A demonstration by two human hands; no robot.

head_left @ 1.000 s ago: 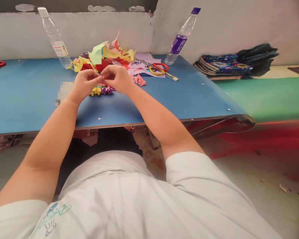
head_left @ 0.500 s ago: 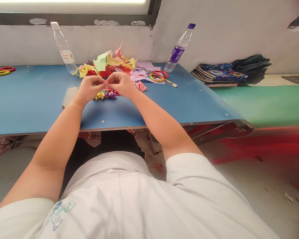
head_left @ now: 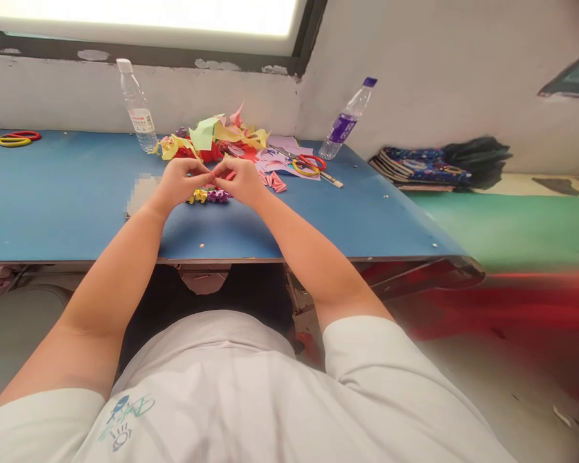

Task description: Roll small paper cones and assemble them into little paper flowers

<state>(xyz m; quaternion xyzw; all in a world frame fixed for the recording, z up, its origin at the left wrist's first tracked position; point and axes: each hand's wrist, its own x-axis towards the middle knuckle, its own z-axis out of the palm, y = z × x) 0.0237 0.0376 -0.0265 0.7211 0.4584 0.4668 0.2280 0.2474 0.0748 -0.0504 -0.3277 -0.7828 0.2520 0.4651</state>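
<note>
My left hand (head_left: 181, 182) and my right hand (head_left: 241, 180) meet fingertip to fingertip above the blue table. Both pinch a small piece of pink paper (head_left: 213, 174), mostly hidden by the fingers. Just below them lie small folded paper pieces, yellow ones (head_left: 199, 195) and purple ones (head_left: 218, 195). Folded pink paper strips (head_left: 275, 182) rest to the right of my right hand. Behind the hands rises a heap of crumpled paper scraps (head_left: 205, 134) in yellow, green, red and pink.
Red-and-yellow scissors (head_left: 309, 164) lie on lilac paper sheets (head_left: 284, 143), beside a cutter-like tool (head_left: 335, 181). More scissors (head_left: 17, 138) are at far left. Two bottles stand at the back, one white-capped (head_left: 141, 119), one purple-labelled (head_left: 343, 127). The blue table's (head_left: 318, 225) front edge is near me.
The view has tilted up slightly, so everything sits lower in the picture. My hands stay together, with their fingers shifted a little on the pink paper.
</note>
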